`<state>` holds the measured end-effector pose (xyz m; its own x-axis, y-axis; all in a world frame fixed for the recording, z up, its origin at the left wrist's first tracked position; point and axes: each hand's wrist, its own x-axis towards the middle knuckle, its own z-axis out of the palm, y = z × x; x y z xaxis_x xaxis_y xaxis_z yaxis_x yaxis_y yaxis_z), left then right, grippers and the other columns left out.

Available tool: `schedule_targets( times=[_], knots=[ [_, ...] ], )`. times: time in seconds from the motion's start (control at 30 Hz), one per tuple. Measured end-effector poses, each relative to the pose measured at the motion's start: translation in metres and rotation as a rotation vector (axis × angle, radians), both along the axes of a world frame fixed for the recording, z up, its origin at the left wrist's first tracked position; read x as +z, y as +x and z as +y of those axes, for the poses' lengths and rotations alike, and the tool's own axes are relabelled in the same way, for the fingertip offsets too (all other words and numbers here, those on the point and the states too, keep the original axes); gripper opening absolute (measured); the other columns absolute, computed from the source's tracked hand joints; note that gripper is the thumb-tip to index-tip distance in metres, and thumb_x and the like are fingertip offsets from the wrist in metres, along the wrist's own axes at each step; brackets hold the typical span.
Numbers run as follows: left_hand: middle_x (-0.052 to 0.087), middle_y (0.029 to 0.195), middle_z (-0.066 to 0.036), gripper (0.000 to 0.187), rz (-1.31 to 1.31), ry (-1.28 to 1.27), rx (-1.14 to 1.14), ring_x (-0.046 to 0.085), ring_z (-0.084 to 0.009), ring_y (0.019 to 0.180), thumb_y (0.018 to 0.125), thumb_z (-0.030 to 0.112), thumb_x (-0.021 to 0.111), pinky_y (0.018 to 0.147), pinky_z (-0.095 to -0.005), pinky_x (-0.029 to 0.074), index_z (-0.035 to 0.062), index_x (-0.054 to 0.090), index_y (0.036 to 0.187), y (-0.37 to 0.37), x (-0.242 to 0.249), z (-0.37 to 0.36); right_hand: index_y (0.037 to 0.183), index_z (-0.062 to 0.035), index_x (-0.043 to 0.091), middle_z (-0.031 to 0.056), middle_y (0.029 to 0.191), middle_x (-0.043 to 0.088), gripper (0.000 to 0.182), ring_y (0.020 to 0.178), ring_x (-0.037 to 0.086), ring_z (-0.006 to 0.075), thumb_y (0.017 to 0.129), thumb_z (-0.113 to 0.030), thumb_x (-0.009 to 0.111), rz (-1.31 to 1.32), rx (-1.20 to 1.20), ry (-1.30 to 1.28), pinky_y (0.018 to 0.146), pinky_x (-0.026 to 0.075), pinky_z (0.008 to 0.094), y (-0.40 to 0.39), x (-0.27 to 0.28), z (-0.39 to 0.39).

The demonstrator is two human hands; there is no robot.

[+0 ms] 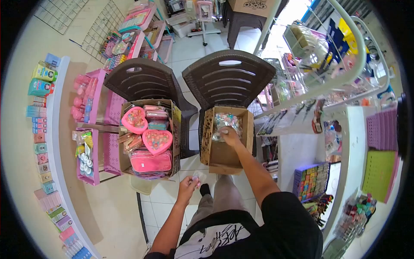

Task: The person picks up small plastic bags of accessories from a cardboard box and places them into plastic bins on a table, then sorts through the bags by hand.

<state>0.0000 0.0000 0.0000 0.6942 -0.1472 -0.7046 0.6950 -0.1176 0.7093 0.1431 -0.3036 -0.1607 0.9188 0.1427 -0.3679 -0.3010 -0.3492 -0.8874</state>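
My left hand (187, 189) is closed around a small clear plastic packet (199, 176) with pinkish contents, held in front of my legs. My right hand (230, 136) reaches down into an open cardboard box (224, 164) on the right brown chair (228, 75). Its fingers are drawn together at the edge of a pile of small clear packets (230, 121) with colourful contents; what they grip is hard to make out. The packets lie in the far half of the box, and bare cardboard shows in the near half.
On the left chair (144, 82) a fuller box (176, 129) holds pink heart-shaped cases (157, 141) and a pink pouch (151, 162). Pink shelves (113, 151) and a white ledge (64, 108) of small boxes line the left. A wire rack (284, 99) and white counter (353, 142) stand right.
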Motion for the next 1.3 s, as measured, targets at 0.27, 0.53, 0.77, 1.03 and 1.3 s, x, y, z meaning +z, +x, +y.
schedule_targets(
  times=[0.27,0.53,0.77,1.03,1.3],
  knots=[
    [0.068,0.086,-0.006,0.016,0.069,0.063,0.157,0.061,-0.0111,0.076,0.097,0.017,0.065,0.072,-0.0258,0.048,0.0007,0.063,0.097,-0.006,-0.004,0.006,0.133,-0.0193,0.057,0.0180,0.119,0.066,0.058,0.112,0.063,0.0386,0.078,-0.027,0.074,0.236,-0.092,-0.636,0.094,0.051,0.0495,0.060,-0.048,-0.028],
    [0.068,0.086,-0.007,0.017,0.073,0.025,0.122,0.061,-0.0117,0.076,0.095,0.012,0.065,0.072,-0.0259,0.048,-0.0018,0.063,0.103,-0.006,-0.008,-0.002,0.093,-0.0121,0.069,0.0173,0.101,0.067,0.012,0.088,0.067,0.0389,0.081,-0.014,0.072,-0.105,-0.303,-0.597,0.076,0.053,0.0479,0.029,-0.010,-0.036],
    [0.069,0.089,-0.007,0.020,-0.042,-0.075,0.116,0.060,-0.0105,0.075,0.092,0.007,0.065,0.069,-0.0244,0.049,-0.0002,0.064,0.111,-0.003,0.022,0.003,0.095,-0.0026,0.060,0.0169,0.112,0.064,0.011,0.099,0.069,0.0244,0.087,-0.004,0.067,-0.117,-0.580,0.132,0.081,0.055,0.0347,-0.026,0.078,-0.037],
    [0.066,0.088,0.000,0.025,-0.229,-0.244,-0.086,0.054,-0.0052,0.076,0.098,0.023,0.061,0.067,-0.0213,0.041,0.0016,0.071,0.107,0.006,0.121,-0.012,0.101,-0.0010,0.059,0.0190,0.134,0.058,0.019,0.119,0.062,0.0291,0.085,-0.001,0.069,-0.660,-0.274,0.003,0.097,0.050,0.0358,-0.155,0.307,0.065],
    [0.068,0.091,0.000,0.025,-0.475,-0.514,-0.335,0.056,-0.0038,0.080,0.100,0.022,0.059,0.072,-0.0210,0.043,0.0006,0.070,0.108,-0.037,0.191,-0.052,0.110,-0.0040,0.064,0.0168,0.145,0.052,0.029,0.123,0.059,0.0338,0.082,-0.005,0.073,-0.845,-0.206,-0.379,0.100,0.049,0.0384,-0.288,0.394,0.096]
  ],
)
